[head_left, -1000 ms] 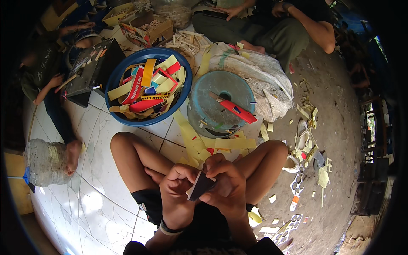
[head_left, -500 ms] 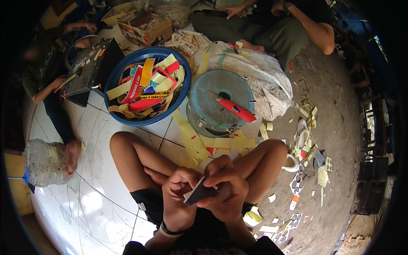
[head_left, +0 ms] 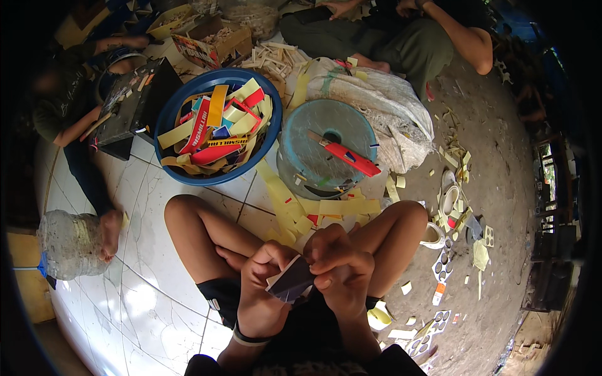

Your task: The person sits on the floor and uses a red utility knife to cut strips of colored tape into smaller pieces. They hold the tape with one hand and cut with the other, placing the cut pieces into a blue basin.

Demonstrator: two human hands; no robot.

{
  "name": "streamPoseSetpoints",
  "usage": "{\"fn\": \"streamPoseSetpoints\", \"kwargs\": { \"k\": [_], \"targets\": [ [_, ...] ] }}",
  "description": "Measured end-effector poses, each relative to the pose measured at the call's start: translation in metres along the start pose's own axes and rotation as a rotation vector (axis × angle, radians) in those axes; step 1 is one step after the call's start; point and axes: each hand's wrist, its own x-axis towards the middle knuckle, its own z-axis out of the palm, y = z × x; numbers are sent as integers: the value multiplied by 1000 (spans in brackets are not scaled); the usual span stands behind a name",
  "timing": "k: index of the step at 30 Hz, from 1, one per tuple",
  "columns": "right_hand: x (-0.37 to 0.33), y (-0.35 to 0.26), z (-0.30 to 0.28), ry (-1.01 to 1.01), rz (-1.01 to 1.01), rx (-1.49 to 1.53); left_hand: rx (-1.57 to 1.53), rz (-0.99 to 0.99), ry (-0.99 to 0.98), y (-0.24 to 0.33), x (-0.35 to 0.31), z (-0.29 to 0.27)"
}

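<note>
Over my crossed legs, a small dark sticker piece (head_left: pixel 292 282) with pale backing at its edge is pinched in my left hand (head_left: pixel 262 304). My right hand (head_left: pixel 345 269) has its fingers curled together at the piece's right edge; whether a loose strip is between those fingertips is too small to tell. Ahead of my hands, a red utility knife (head_left: pixel 352 159) lies across an upturned, blue-grey bucket (head_left: pixel 298 141). Yellow backing strips (head_left: pixel 345 207) lie on the tiles between the bucket and my legs.
A blue basin (head_left: pixel 164 122) holds colourful sticker strips. Behind it stand a cardboard box (head_left: pixel 235 47) and wooden sticks (head_left: pixel 279 59). A white sack (head_left: pixel 401 119) lies beyond the bucket. Two people sit nearby, one beside a black box (head_left: pixel 147 94). Tape rolls (head_left: pixel 433 235) and scraps litter the right-hand floor.
The dark piece has turned to show more of its flat face. My right hand has shifted slightly right, its fingers moving from over the piece to its edge.
</note>
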Motion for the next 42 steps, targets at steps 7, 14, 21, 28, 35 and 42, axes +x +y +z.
{"fn": "streamPoseSetpoints", "kwargs": {
  "k": [7, 14, 21, 28, 35, 42],
  "targets": [
    [-1, -6, 8, 31, 81, -46, 32, 70, -6, -1, 1, -1],
    [5, 0, -4, -15, 41, 50, 0, -31, 24, 1, 1, -2],
    [5, -1, -7, -21, 58, 17, -34, -17, 4, 1, 4, -6],
    [-8, -3, -1, 106, 401, -145, -96, 75, 164, 1, 15, -7],
    [-13, 14, 2, 140, 425, -416, 0, 66, 208, 4, 16, -25],
    [-9, 22, 4, 130, 500, -402, 45, 89, 221, 1, 18, -31]
  ]
}}
